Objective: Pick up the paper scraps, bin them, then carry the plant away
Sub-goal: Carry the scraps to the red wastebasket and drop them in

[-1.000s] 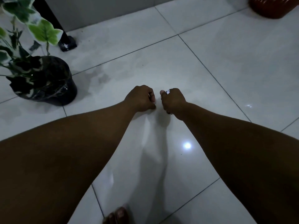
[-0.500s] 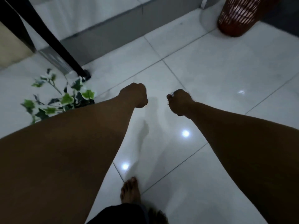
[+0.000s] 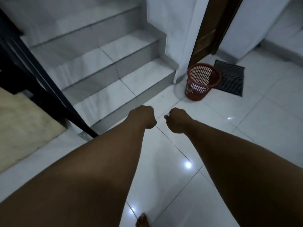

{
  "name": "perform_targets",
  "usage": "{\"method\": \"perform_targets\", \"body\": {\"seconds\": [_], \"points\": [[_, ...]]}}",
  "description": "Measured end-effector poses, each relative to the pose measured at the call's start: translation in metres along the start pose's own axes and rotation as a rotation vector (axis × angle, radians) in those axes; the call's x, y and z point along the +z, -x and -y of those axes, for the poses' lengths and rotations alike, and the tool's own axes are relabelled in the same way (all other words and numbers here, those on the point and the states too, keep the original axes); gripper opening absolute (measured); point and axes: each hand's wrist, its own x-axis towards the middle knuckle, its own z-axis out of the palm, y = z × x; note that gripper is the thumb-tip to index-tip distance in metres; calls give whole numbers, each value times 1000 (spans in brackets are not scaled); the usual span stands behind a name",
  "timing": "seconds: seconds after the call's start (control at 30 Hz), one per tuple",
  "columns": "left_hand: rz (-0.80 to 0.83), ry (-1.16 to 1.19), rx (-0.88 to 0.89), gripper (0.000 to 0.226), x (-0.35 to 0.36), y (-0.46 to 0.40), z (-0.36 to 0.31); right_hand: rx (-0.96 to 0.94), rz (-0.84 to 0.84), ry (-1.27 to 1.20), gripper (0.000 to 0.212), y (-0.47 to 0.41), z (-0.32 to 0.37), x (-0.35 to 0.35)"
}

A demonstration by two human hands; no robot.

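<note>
Both my arms reach forward over the white tiled floor. My right hand (image 3: 177, 120) is curled and pinches a small white paper scrap (image 3: 167, 114) that peeks out at the fingertips. My left hand (image 3: 145, 116) is balled into a fist beside it, and nothing shows inside it. A red mesh bin (image 3: 202, 81) stands on the floor ahead and to the right, against the wall corner, well beyond both hands. Something pale lies in its bottom. The plant is out of view.
Tiled steps (image 3: 114, 76) rise ahead on the left, with a slanting black railing post (image 3: 49, 94) and a beige mat (image 3: 21, 125) at the far left. A dark slatted doormat (image 3: 231, 77) lies behind the bin by a brown door frame (image 3: 211, 30). My bare foot (image 3: 142, 220) shows at the bottom.
I have risen from the floor and the view has swung up and right. The plant has left the view, the bin and steps have come in, and both hands stay curled.
</note>
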Motion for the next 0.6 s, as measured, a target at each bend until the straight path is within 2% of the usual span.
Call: {"method": "perform_targets", "body": {"seconds": [0.13, 0.3, 0.4, 0.53, 0.6], "points": [[-50, 59, 42, 26, -83, 29, -40, 27, -81, -51, 30, 36, 13, -76], [-101, 74, 98, 31, -149, 34, -106, 46, -170, -115, 32, 59, -2, -148], [-129, 68, 111, 36, -173, 23, -149, 104, -194, -81, 33, 54, -31, -185], [-238, 114, 112, 28, -204, -13, -200, 118, -189, 19, 31, 11, -90, -224], [-244, 127, 104, 26, -215, -35, -222, 102, -164, 66, 37, -17, -118, -241]]}}
